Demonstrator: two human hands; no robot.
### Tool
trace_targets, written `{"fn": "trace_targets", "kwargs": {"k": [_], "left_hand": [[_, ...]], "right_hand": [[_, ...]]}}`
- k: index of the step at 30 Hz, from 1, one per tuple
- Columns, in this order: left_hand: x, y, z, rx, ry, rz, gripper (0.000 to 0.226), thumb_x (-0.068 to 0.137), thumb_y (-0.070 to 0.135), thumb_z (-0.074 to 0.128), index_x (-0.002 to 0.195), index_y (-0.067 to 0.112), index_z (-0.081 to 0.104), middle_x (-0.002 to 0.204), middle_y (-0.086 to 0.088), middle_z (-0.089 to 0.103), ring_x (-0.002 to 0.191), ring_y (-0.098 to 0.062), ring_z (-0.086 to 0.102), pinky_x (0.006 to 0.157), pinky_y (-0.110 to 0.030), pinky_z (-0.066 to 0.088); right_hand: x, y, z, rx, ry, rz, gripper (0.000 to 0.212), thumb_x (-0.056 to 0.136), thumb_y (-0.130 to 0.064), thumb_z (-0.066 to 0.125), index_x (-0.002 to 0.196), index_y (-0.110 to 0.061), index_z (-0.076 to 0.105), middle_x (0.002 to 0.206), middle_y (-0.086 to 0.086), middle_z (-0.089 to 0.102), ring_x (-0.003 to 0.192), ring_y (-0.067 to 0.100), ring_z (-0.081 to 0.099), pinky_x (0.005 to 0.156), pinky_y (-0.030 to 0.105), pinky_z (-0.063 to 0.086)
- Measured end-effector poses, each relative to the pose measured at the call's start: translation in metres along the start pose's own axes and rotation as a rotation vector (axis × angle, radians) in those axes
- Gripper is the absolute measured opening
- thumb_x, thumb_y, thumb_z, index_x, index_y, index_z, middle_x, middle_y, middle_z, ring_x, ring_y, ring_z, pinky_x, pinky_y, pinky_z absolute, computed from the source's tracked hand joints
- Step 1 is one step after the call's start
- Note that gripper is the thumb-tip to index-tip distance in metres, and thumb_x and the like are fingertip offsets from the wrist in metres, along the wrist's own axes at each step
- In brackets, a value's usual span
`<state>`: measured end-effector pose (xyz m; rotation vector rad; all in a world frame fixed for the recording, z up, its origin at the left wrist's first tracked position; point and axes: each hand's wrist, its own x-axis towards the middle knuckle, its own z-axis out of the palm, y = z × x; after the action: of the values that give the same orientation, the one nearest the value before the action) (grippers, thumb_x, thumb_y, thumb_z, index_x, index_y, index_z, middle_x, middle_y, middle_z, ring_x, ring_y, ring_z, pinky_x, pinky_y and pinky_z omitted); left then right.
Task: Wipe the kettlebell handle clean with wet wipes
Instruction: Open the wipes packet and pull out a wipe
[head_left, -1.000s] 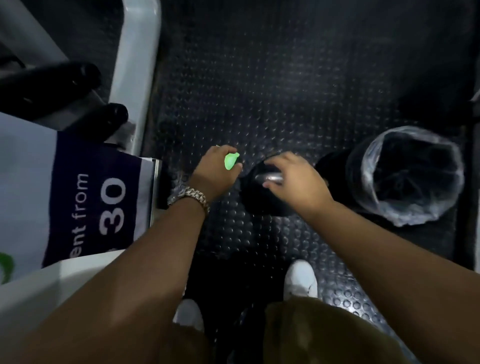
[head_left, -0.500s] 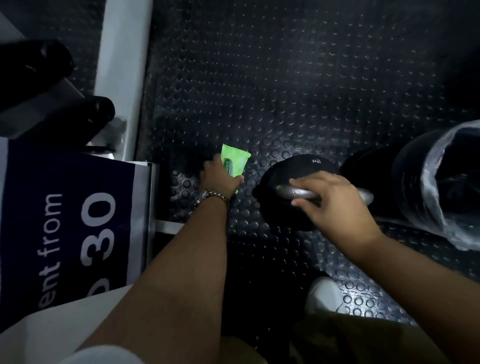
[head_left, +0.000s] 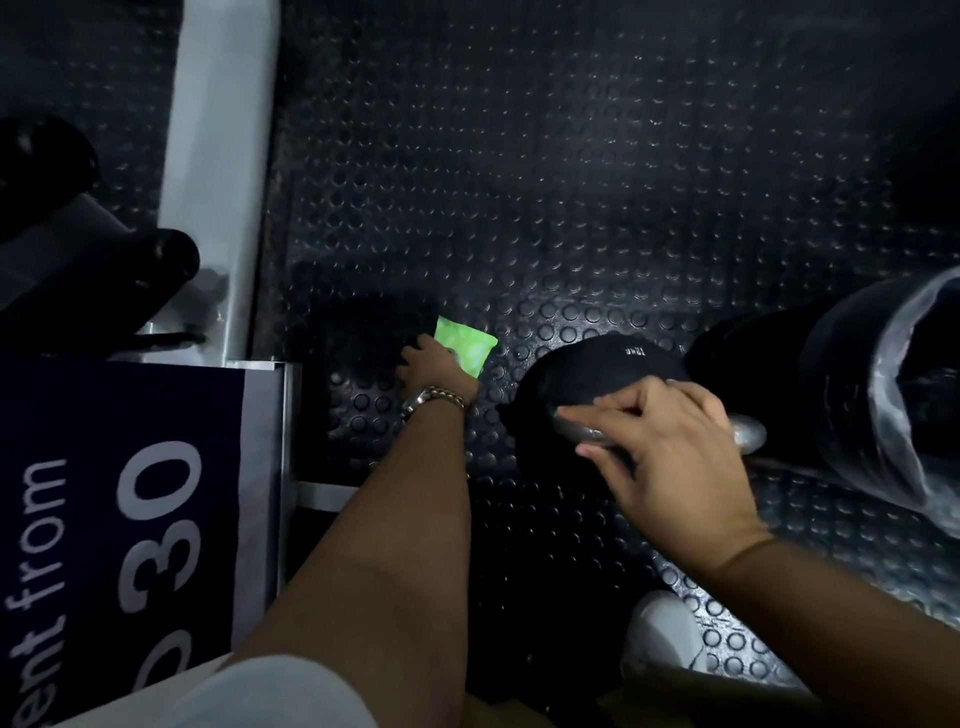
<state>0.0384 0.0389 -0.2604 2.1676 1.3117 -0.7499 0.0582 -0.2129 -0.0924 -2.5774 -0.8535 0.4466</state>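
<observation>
Your right hand covers most of the kettlebell handle, so only the ends peek out. Your left hand hides part of the wipes pack. The bin runs off the right edge, and the kettlebell's marking is too blurry to read.

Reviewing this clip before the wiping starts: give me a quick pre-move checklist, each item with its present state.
1. Wet wipes pack within reach: ok, the left hand is on it on the floor.
2. A wipe pulled out: not ok, none visible.
3. Kettlebell steadied: ok, the right hand rests over its handle.
4. Handle free to wipe: not ok, the right hand covers most of it.
5. Lined bin close for used wipes: ok, just right of the kettlebell.
6. Handle dirty or clean: cannot tell, too dark.
</observation>
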Motion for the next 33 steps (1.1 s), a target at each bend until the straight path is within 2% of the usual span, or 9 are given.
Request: {"fn": "trace_targets", "kwargs": {"k": [4, 9, 12, 17, 22, 25, 27, 30, 33], "left_hand": [[-0.008, 0.006, -0.011, -0.065, 0.006, 0.020, 0.100, 0.063, 0.039, 0.092, 0.140, 0.009, 0.035, 0.143, -0.017, 0.040, 0.128, -0.042, 0.047, 0.098, -0.046, 0.048], [-0.021, 0.014, -0.026, -0.140, 0.020, 0.155, 0.066, 0.055, 0.042, 0.081, 0.110, 0.012, 0.058, 0.114, -0.012, 0.062, 0.104, -0.035, 0.063, 0.083, -0.042, 0.057], [-0.024, 0.012, -0.032, -0.143, -0.024, 0.202, 0.045, 0.057, 0.039, 0.077, 0.089, 0.013, 0.058, 0.097, -0.010, 0.066, 0.087, -0.032, 0.066, 0.068, -0.033, 0.052], [-0.036, 0.015, -0.049, -0.403, -0.049, 0.182, 0.047, 0.075, 0.026, 0.084, 0.113, 0.013, 0.059, 0.105, -0.004, 0.064, 0.086, -0.022, 0.063, 0.071, -0.030, 0.049], [-0.068, 0.022, -0.079, -0.653, -0.050, 0.219, 0.041, 0.083, 0.014, 0.079, 0.118, 0.008, 0.058, 0.096, 0.002, 0.063, 0.076, -0.007, 0.059, 0.055, -0.018, 0.048], [-0.095, 0.030, -0.104, -0.754, -0.077, 0.259, 0.045, 0.081, 0.018, 0.079, 0.119, 0.014, 0.056, 0.108, -0.002, 0.068, 0.089, -0.016, 0.068, 0.071, -0.028, 0.058], [-0.120, 0.030, -0.122, -0.831, -0.091, 0.292, 0.047, 0.080, 0.019, 0.079, 0.120, 0.017, 0.055, 0.110, -0.001, 0.070, 0.092, -0.016, 0.070, 0.072, -0.030, 0.058], [-0.166, 0.032, -0.146, -0.944, -0.104, 0.317, 0.050, 0.077, 0.021, 0.084, 0.119, 0.019, 0.056, 0.110, 0.001, 0.071, 0.094, -0.015, 0.072, 0.073, -0.032, 0.060], [-0.224, 0.031, -0.160, -1.066, -0.129, 0.328, 0.062, 0.067, 0.029, 0.093, 0.117, 0.021, 0.057, 0.110, -0.001, 0.075, 0.094, -0.020, 0.076, 0.077, -0.039, 0.063]], "right_hand": [[0.001, -0.003, -0.001, -0.057, -0.044, 0.012, 0.040, 0.086, -0.038, 0.078, 0.124, -0.048, 0.069, 0.104, -0.011, 0.056, 0.103, 0.014, 0.060, 0.113, 0.043, 0.029], [0.002, -0.007, -0.003, -0.061, -0.058, 0.042, 0.039, 0.085, -0.039, 0.078, 0.122, -0.048, 0.070, 0.103, -0.010, 0.056, 0.102, 0.016, 0.060, 0.112, 0.043, 0.029], [0.002, -0.008, -0.001, -0.074, -0.041, 0.037, 0.039, 0.085, -0.039, 0.077, 0.122, -0.049, 0.069, 0.103, -0.011, 0.055, 0.102, 0.015, 0.060, 0.112, 0.045, 0.030], [0.002, -0.008, 0.000, -0.073, -0.030, 0.019, 0.039, 0.087, -0.039, 0.075, 0.124, -0.048, 0.068, 0.102, -0.012, 0.052, 0.101, 0.013, 0.058, 0.115, 0.044, 0.026], [-0.001, -0.008, 0.000, -0.118, -0.026, -0.006, 0.041, 0.089, -0.041, 0.074, 0.129, -0.049, 0.066, 0.102, -0.012, 0.051, 0.103, 0.014, 0.057, 0.112, 0.042, 0.027], [0.001, -0.008, 0.000, -0.154, -0.032, -0.019, 0.040, 0.091, -0.043, 0.071, 0.130, -0.050, 0.064, 0.100, -0.012, 0.048, 0.104, 0.015, 0.056, 0.108, 0.042, 0.029], [0.002, -0.012, -0.006, -0.178, -0.097, 0.004, 0.039, 0.094, -0.045, 0.067, 0.132, -0.052, 0.061, 0.101, -0.011, 0.046, 0.107, 0.016, 0.055, 0.107, 0.042, 0.028], [0.009, -0.026, -0.023, -0.254, -0.284, 0.088, 0.043, 0.098, -0.046, 0.058, 0.140, -0.052, 0.051, 0.118, -0.002, 0.050, 0.123, 0.025, 0.047, 0.111, 0.049, 0.027], [0.006, -0.046, -0.058, -0.272, -0.385, 0.170, 0.068, 0.095, -0.052, 0.061, 0.155, -0.053, 0.030, 0.149, 0.010, 0.038, 0.140, 0.040, 0.034, 0.119, 0.063, 0.014]]}}
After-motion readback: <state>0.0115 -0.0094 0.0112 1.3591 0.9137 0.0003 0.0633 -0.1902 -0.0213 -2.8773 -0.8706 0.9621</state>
